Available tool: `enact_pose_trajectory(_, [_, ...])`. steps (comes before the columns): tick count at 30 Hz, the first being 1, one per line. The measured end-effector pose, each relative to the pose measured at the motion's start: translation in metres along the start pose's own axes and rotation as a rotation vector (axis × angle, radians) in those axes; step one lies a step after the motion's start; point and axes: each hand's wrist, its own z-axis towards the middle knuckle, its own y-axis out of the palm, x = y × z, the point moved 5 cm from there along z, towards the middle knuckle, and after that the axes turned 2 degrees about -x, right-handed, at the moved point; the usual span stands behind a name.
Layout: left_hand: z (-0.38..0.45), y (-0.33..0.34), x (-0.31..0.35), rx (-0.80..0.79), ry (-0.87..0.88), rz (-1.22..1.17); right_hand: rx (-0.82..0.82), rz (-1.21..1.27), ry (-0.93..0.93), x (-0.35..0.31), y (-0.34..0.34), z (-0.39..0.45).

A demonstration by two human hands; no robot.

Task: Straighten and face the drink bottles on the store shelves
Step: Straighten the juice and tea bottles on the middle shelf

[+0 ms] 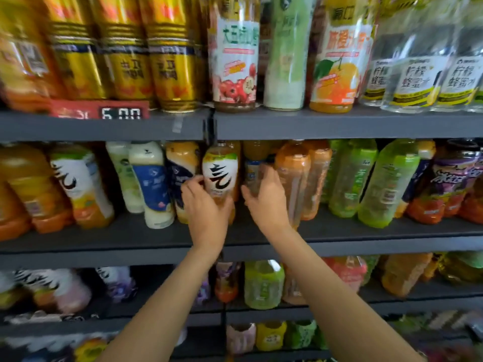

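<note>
Drink bottles fill dark grey shelves across the whole frame, much of it motion-blurred. Centre of frame, middle shelf [366, 231]: left hand [206, 205] grips an amber bottle with a white label and black brush-stroke mark [220, 176], fingers curled round its lower body, thumb on the left side. The bottle is upright, label facing the camera, standing forward of its neighbours. Right hand [264, 197] is just beside it, fingers wrapped round a small clear-looking bottle with a pale blue label [253, 176]; the hand covers most of that bottle, so its tilt can't be told.

Right of the right hand, touching or nearly touching it: tall orange-tea bottle [292, 178], bare side toward the camera. Further right: green bottles [366, 178], then purple-labelled bottles [454, 176] at the right edge. Left of the left hand: milky bottle with a blue label [153, 184], then a second brush-stroke-label bottle [78, 184] over orange liquid, leaning.

Top shelf: gold cans [125, 61] upper left with a red price tag [99, 111] below them, hawthorn-picture bottle [234, 61] upper centre, orange-picture bottle [337, 61], clear lemon-honey bottles [418, 77] upper right.

Lower shelves: mixed green, orange, purple bottles, blurred.
</note>
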Motion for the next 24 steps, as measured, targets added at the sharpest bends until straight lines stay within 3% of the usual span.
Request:
enact_pose_trajectory(6, [0.02,0.008,-0.018,-0.28,-0.075,0.167,0.026,-0.177,0.163,-0.011,0.02,0.03])
enact_pose_trajectory(13, [0.036,0.0,-0.025,-0.434,-0.027,0.268,0.047,-0.055,0.514,0.01,0.045,0.077])
enact_pose_trajectory(17, [0.037,0.0,-0.026,-0.467,-0.025,0.255,0.061,-0.038,0.631,0.026,0.058,0.069])
enact_pose_trajectory(24, [0.036,0.0,-0.024,-0.473,0.004,0.266,0.175,-0.075,0.625,0.026,0.061,0.049])
